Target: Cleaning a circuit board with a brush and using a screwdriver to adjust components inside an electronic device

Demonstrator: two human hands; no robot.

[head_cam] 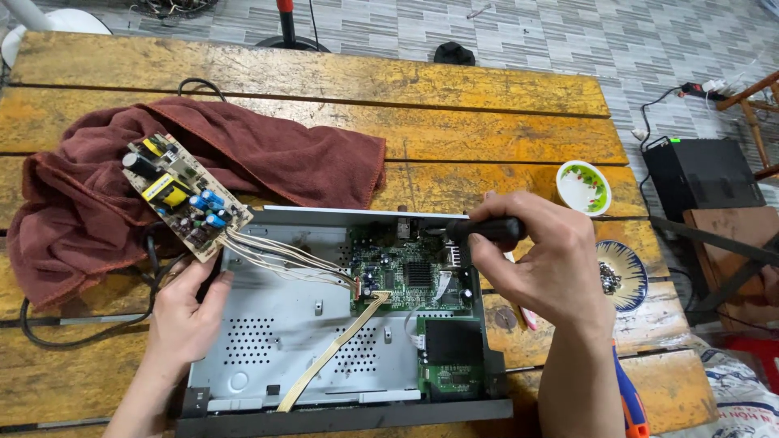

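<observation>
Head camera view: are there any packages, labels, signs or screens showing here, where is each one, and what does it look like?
Printed sack: floor at lower right, beside the table; whitish woven bag with blue print, partly cut off by the frame.
Black box: floor at right, beyond the table edge; dark cabinet with a small green light at one corner, no screen face showing.
No signs or lit screens in view; any labels on the open device are too small to tell.

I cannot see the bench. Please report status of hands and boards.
Left hand steadies metal chassis. Right hand grips black tool over green board. White wires cross chassis.
</observation>
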